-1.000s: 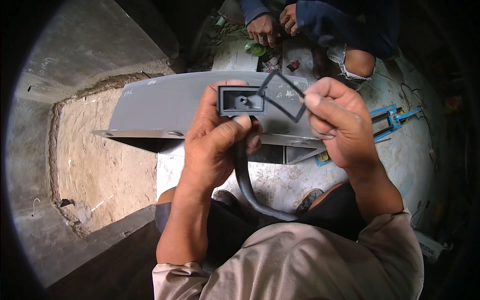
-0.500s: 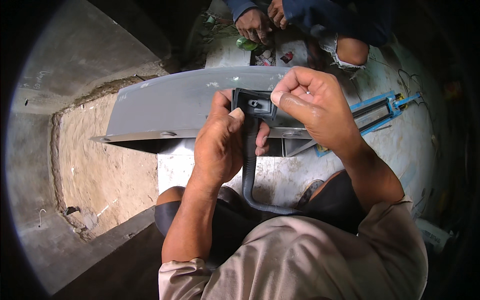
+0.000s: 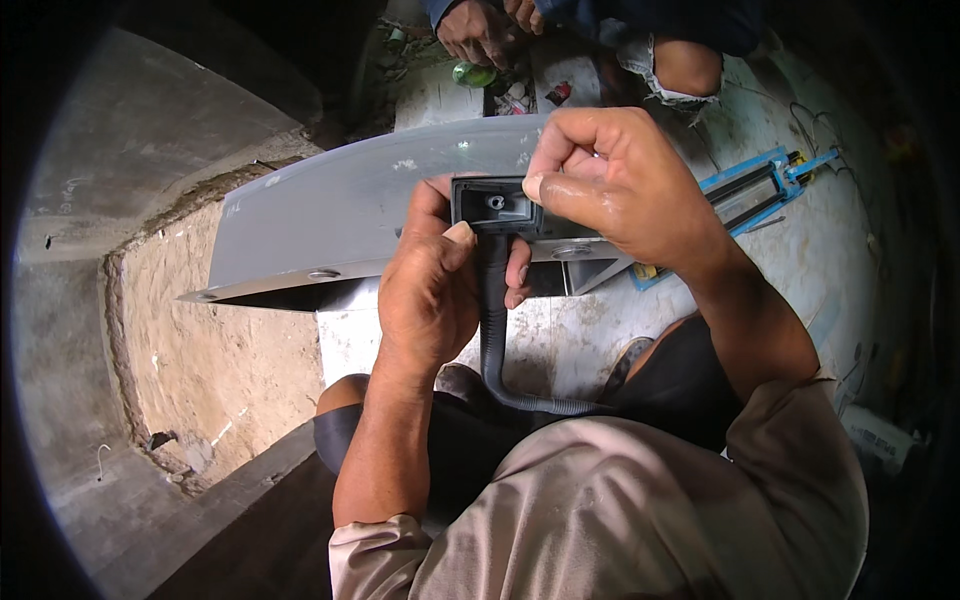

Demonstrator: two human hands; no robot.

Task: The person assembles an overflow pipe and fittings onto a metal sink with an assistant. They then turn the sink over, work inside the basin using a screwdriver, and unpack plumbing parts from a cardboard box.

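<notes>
My left hand (image 3: pixel 430 290) is closed round a dark grey rectangular hose fitting (image 3: pixel 494 207), its thumb on the near left rim. The fitting is an open box with a small round screw hole inside, its open face turned up toward me. From its near side a black corrugated hose (image 3: pixel 493 340) hangs down and bends right across my lap. My right hand (image 3: pixel 610 180) pinches the upper right corner of the fitting's rim between thumb and forefinger; whether a thin seal lies there I cannot make out. Beyond both hands lies a large grey sheet-metal piece (image 3: pixel 330 200) with round holes along its near edge.
Another person's hand (image 3: pixel 472 33) and bare knee (image 3: pixel 688 66) are at the far side. A blue tool with long black bars (image 3: pixel 745 190) lies on the pale tiles at right. A green round object (image 3: pixel 473 74) sits beyond the metal. A concrete ledge (image 3: pixel 215 510) runs at left.
The fitting has tipped so that its inside faces me more squarely, and both hands have shifted slightly left. The right hand still pinches the rim's corner.
</notes>
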